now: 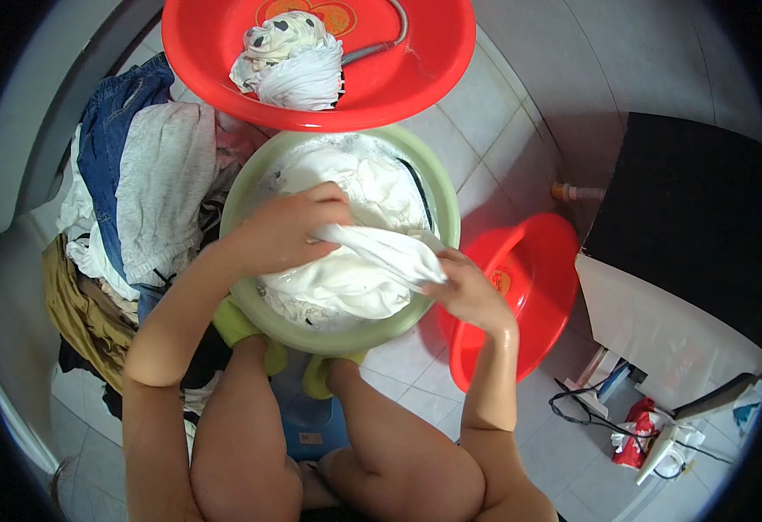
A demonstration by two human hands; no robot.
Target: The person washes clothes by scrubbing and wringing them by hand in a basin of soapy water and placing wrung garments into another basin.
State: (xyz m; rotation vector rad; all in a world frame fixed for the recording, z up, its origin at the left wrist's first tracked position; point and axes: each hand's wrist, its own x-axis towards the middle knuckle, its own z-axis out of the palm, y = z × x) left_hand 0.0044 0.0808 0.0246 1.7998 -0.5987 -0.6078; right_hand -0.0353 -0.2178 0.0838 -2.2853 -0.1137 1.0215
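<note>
A white wet garment (383, 252) is stretched between my two hands over a pale green basin (346, 337). My left hand (289, 230), a little blurred, is closed on the cloth's left end. The right end is gripped by my right hand (472, 294), near the basin's right rim. Below them more white laundry (355, 178) lies in sudsy water, with a dark strap or cord (421, 187) along the right inner side. Which kind of garment I hold cannot be made out.
A large red basin (407, 96) beyond holds bunched white clothes (298, 74) and a shower hose (372, 50). A smaller red basin (529, 287) stands at right. Clothes are heaped at left, including a grey garment (167, 187) and denim (102, 161). Cables (585, 418) lie on the right floor.
</note>
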